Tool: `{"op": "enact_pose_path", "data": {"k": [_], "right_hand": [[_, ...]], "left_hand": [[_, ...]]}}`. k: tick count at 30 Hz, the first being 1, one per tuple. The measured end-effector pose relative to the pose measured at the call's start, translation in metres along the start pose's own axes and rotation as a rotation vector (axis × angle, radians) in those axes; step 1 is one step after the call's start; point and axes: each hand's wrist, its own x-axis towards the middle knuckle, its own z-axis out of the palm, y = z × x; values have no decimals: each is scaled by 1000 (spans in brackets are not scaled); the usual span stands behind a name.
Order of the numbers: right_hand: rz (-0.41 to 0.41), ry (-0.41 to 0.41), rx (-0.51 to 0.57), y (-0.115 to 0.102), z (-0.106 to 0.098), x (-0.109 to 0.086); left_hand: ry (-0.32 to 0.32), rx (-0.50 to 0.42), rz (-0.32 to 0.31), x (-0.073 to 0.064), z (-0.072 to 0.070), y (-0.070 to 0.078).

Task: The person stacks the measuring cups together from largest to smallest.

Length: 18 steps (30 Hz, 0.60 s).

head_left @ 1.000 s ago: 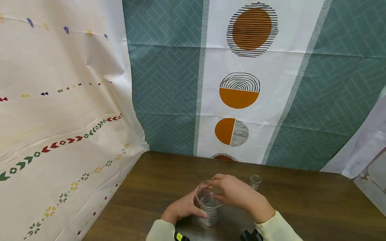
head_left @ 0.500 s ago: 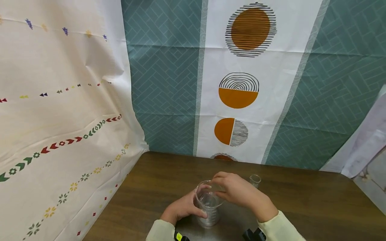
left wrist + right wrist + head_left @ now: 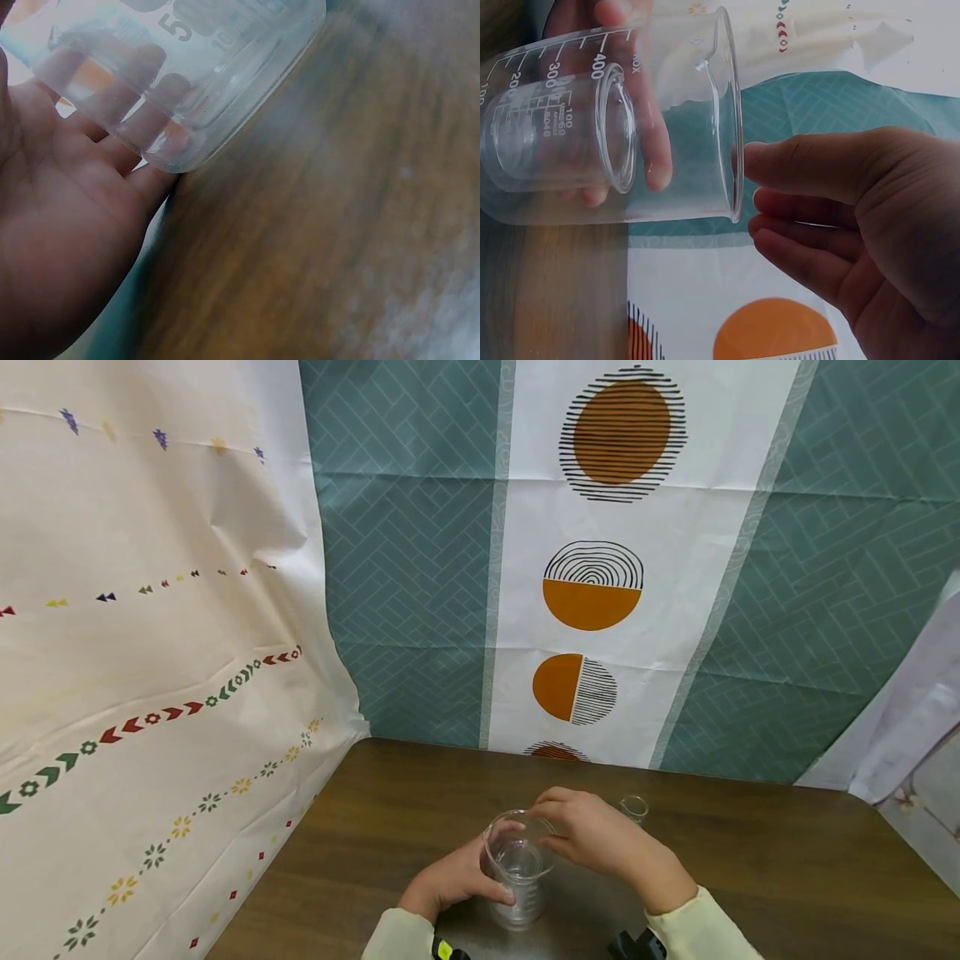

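A large clear glass beaker point(image 3: 525, 900) stands on the wooden table, and my left hand point(image 3: 459, 878) grips it round its left side. In the left wrist view, its fingers show through the glass, near the base of the beaker point(image 3: 232, 82). Inside the large beaker sits a smaller beaker point(image 3: 570, 131) with white graduation marks, its rim well below the outer one. My right hand point(image 3: 596, 837) hovers by the rim on the right. In the right wrist view its fingertips point(image 3: 761, 161) are loosely bent close to that rim, with nothing held.
Behind my right hand, another small glass beaker point(image 3: 634, 808) stands on the table point(image 3: 750, 860), partly hidden. A patterned cloth point(image 3: 420, 610) hangs at the back edge, and a cream cloth point(image 3: 165, 693) hangs along the left.
My right hand has drawn slightly right, away from the large beaker's opening. The left hand and the beakers hold their places.
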Motion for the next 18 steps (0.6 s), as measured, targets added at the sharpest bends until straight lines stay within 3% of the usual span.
{"op": "enact_pose_path", "data": {"k": [18], "right_hand": [[6, 39, -11, 9, -1, -6]], "left_hand": [[1, 2, 7, 1, 0, 0]]}}
